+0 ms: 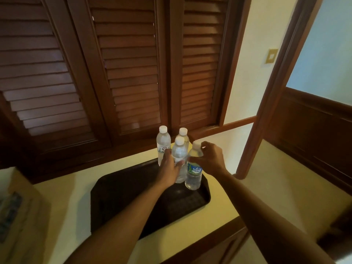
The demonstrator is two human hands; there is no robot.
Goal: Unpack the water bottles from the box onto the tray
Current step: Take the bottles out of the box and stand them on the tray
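A dark tray (122, 199) lies on the cream counter. Several clear water bottles with white caps stand upright at its far right corner. My left hand (168, 169) grips the middle of one bottle (179, 151). My right hand (210, 159) grips the neck of the bottle (194, 175) with a blue and green label, just right of it. Two more bottles stand behind, one at the far left (163, 142) and one at the back (183, 133), partly hidden. The cardboard box (21, 212) sits at the left edge of the view, blurred.
Dark wooden louvred shutters (118, 69) rise right behind the counter. A wooden door frame (270, 96) stands to the right. The counter's wooden front edge (215, 239) runs near my right forearm. The near and left parts of the tray hold nothing.
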